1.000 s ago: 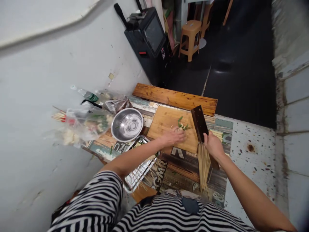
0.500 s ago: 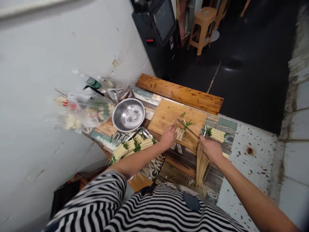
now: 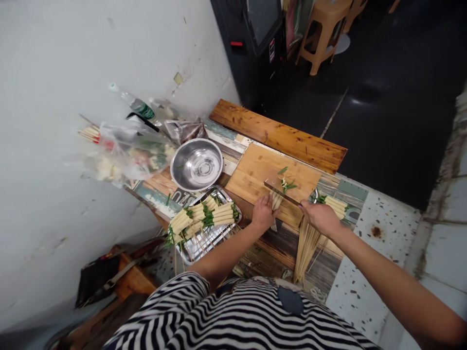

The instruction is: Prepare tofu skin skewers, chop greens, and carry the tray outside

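My right hand [image 3: 318, 217] is closed round the handle of a kitchen knife [image 3: 280, 192]. The blade lies across pale rolls [image 3: 278, 200], probably tofu skin, on the wooden cutting board [image 3: 244, 175]. Close by, my left hand [image 3: 264, 213] grips the near part of these rolls, its fingers near the blade. Beyond the knife are green and white trimmings [image 3: 287, 183]. Bamboo skewers [image 3: 306, 253] fan out below the board's right corner. Finished rolls with green filling [image 3: 333, 206] lie to the right; more skewered rolls [image 3: 204, 216] are piled on a metal tray [image 3: 199, 249].
A steel bowl [image 3: 197, 165] stands left of the board. Plastic bags of food [image 3: 134, 155] and a water bottle [image 3: 140, 107] are by the wall. A wooden bench [image 3: 279, 136] runs along the far side, with a plastic stool [image 3: 324, 34] beyond it.
My left hand has come down onto the near part of the rolls. The knife has shifted slightly, its blade now over the rolls. The camera view has moved a little.
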The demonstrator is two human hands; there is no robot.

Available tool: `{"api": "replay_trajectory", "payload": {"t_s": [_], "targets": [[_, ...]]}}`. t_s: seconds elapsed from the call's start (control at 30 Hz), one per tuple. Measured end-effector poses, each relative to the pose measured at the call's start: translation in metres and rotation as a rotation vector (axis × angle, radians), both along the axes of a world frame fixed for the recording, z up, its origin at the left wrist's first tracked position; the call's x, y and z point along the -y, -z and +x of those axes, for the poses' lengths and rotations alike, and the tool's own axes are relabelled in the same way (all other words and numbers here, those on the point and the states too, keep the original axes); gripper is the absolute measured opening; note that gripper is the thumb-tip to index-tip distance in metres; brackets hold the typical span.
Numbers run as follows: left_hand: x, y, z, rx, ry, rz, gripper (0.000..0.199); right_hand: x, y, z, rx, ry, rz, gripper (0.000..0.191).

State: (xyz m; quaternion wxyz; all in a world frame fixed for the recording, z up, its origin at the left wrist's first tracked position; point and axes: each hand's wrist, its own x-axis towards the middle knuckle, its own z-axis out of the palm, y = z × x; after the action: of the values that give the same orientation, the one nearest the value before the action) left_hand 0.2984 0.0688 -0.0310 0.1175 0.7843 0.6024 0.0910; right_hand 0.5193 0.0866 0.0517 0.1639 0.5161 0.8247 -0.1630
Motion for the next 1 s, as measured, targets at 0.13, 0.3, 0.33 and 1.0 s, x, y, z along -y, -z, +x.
{"api": "replay_trajectory", "payload": {"t_s": [0.13, 0.3, 0.33, 1.0], "targets": [[-0.002, -0.003, 0.002, -0.005, -0.001, -0.035, 0.057, -0.002, 0.001, 0.000, -0.014, 0.004, -0.009, 0.038], [-0.003, -0.002, 0.001, -0.008, 0.023, -0.055, 0.055, -0.008, 0.004, -0.006, -0.027, 0.003, -0.057, 0.038], [-0.003, -0.001, 0.000, -0.010, 0.027, -0.054, 0.054, -0.011, 0.006, -0.009, -0.031, 0.002, -0.070, 0.037], [0.178, 0.009, -0.037, -0.121, 0.434, -0.252, 0.054, 0.033, 0.013, 0.037, -0.282, 0.529, 0.191, 0.041]]}}
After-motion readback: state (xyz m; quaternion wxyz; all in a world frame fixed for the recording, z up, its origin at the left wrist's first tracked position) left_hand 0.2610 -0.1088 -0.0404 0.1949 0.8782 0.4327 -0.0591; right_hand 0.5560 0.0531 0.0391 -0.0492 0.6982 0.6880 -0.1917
